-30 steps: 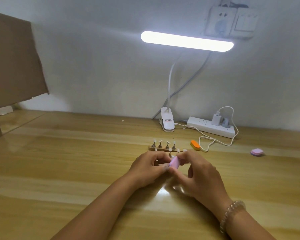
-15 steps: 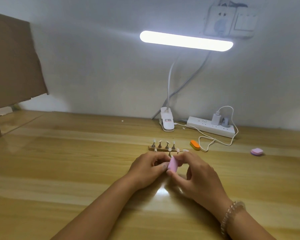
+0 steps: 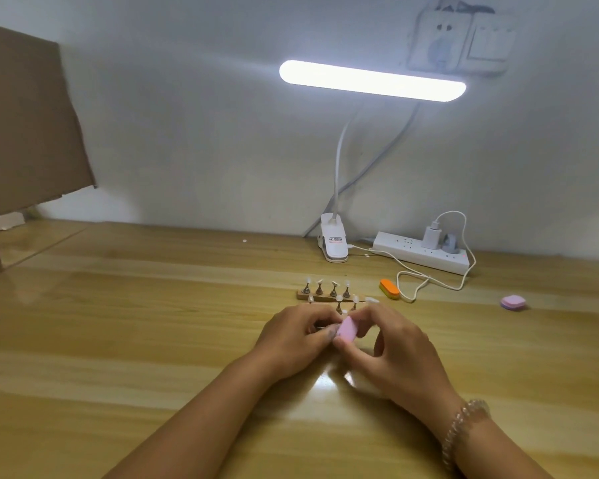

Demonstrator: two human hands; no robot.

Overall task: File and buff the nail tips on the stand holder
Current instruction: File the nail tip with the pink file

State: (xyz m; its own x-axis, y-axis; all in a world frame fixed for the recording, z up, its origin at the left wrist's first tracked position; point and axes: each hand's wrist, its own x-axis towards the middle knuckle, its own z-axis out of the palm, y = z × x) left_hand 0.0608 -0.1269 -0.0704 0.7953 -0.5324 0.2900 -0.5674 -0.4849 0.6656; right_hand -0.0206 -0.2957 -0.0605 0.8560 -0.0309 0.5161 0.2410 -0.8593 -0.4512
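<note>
The job looks to be in mid-course rather than done. The right hand [image 3: 395, 354] pinches a small pink buffer block [image 3: 347, 329] between thumb and fingers. The left hand [image 3: 294, 337] has its fingers curled in against the block's left edge, and whether it holds a nail tip there is hidden, so I cannot tell what, if anything, it grips. Just beyond the hands on the worktop [image 3: 153, 340] lies the stand holder [image 3: 322, 298], a wooden strip whose metal pegs carry pale nail tips [image 3: 334, 283]; a nearer row of pegs stands right at the fingertips. Which tips are already filed or buffed is too small to read. Beyond and to the right of the right hand lie an orange file block [image 3: 389, 289] and, farther right, a second pink block [image 3: 513, 302], both untouched. Several tips probably remain.
</note>
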